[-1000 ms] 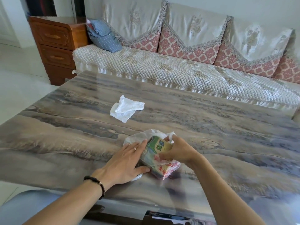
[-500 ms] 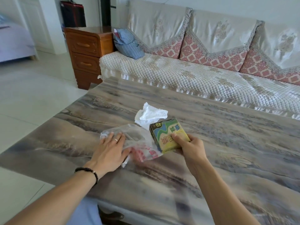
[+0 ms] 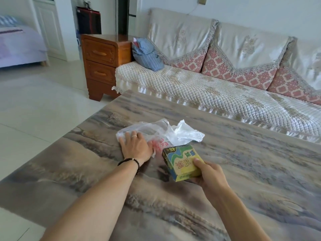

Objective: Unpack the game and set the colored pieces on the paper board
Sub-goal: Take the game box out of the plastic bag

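The game box (image 3: 182, 162) shows "A5" in yellow near its top corner, upside down from here. Big Chinese letters sit on its yellow part (too blurry to read). The plastic bag (image 3: 147, 131) has red print on it, too small to read.

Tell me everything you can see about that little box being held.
The game box is a small, flat cardboard carton, printed yellow, green and blue with characters upside down to the camera. It looks closed. The right hand grips its near corner, thumb on top, holding it tilted just above the table, clear of the plastic bag.
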Available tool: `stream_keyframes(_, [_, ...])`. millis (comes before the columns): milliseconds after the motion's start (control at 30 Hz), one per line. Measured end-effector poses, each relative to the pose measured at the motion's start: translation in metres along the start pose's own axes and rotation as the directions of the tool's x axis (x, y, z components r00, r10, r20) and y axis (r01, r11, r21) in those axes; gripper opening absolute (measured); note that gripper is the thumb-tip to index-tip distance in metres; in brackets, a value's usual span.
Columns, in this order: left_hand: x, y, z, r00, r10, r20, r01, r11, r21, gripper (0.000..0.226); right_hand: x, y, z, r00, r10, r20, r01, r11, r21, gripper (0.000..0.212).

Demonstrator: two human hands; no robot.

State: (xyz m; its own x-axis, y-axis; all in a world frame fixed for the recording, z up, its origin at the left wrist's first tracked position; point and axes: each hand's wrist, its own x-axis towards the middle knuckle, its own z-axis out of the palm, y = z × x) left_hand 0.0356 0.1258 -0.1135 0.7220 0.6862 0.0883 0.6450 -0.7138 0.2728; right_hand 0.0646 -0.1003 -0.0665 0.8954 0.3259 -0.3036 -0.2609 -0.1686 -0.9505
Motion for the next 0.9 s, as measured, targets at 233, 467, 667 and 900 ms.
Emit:
stream_keyframes(233, [-0.025, 0.003, -0.020, 0.962, 0.246, -0.118, -0.253, 0.966, -0.047, 0.063, -0.010, 0.003, -0.017, 0.999, 0.048, 0.014, -0.046, 0.993, -0.109, 0.019])
stream_keyframes(467, [-0.119, -0.006, -0.019, 0.788, 0.543, -0.290, -0.613, 0.738, -0.283, 0.057, -0.023, 0.015, -0.028, 0.992, -0.104, 0.076, 0.128, 0.828, -0.546, 0.025])
stream_keyframes(667, [-0.151, -0.011, -0.023, 0.779, 0.627, 0.027, -0.597, 0.754, -0.276, 0.097, -0.041, 0.026, -0.036, 0.919, -0.347, 0.189, 0.377, 0.629, -0.680, 0.062])
stream_keyframes(900, [-0.159, -0.015, -0.014, 0.818, 0.574, -0.023, -0.559, 0.787, -0.260, 0.100, -0.057, 0.050, -0.039, 0.813, -0.402, 0.421, 0.575, 0.444, -0.687, 0.110])
